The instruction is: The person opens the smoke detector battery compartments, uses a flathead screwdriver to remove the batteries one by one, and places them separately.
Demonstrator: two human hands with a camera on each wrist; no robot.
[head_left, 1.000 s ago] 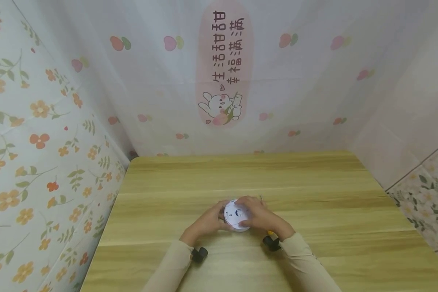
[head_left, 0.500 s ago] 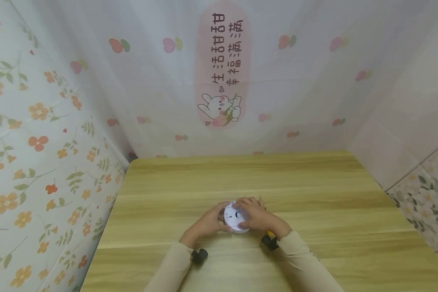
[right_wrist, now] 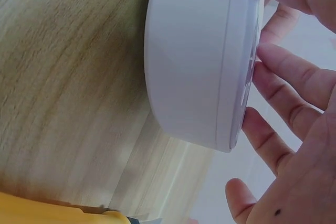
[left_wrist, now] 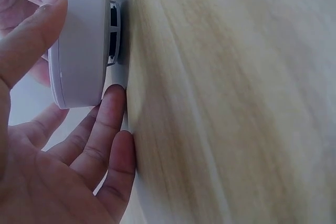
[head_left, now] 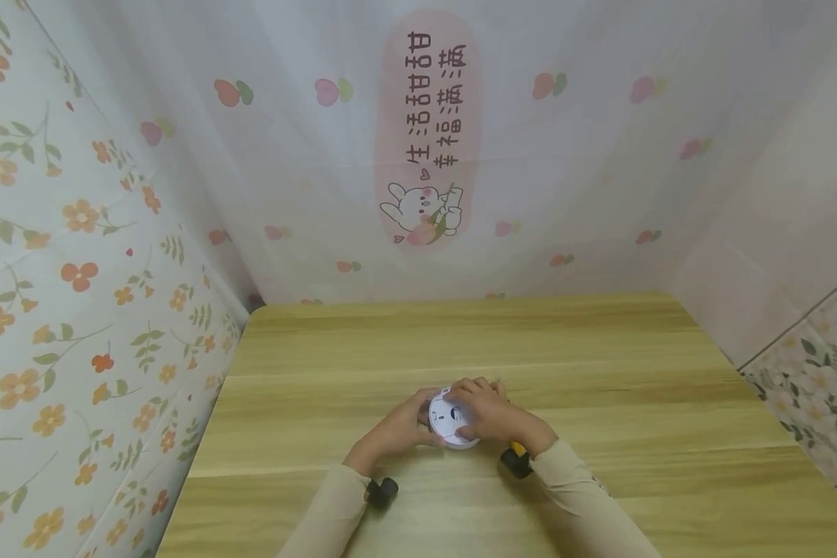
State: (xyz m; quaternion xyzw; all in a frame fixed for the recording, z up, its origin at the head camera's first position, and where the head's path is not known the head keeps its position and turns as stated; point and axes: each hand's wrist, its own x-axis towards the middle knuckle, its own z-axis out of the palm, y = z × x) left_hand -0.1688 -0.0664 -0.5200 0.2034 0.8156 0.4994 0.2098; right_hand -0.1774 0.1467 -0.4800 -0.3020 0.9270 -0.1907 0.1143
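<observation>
A round white smoke detector [head_left: 446, 424] is held between both hands, low over the table. Its flat face with small marks and a dark opening points up. Underneath, a slotted dark vent [left_wrist: 114, 32] faces the wood in the left wrist view. My left hand [head_left: 404, 426] grips the detector's side, thumb near the upper rim and fingers around the lower part. From above, my right hand [head_left: 490, 412] holds the upper face by its edge. The right wrist view shows its fingertips [right_wrist: 254, 121] on that face, beside the smooth white side wall.
A yellow-handled tool [head_left: 518, 448] lies on the wooden table [head_left: 307, 341] by the right wrist, mostly hidden under that arm. Black wrist cameras sit on both sleeves. Patterned curtains [head_left: 286, 155] hang behind and to the left of the table.
My right fingers have shifted slightly over the detector's upper face, and the marks on that face have turned a little. The left hand keeps its grip in about the same place.
</observation>
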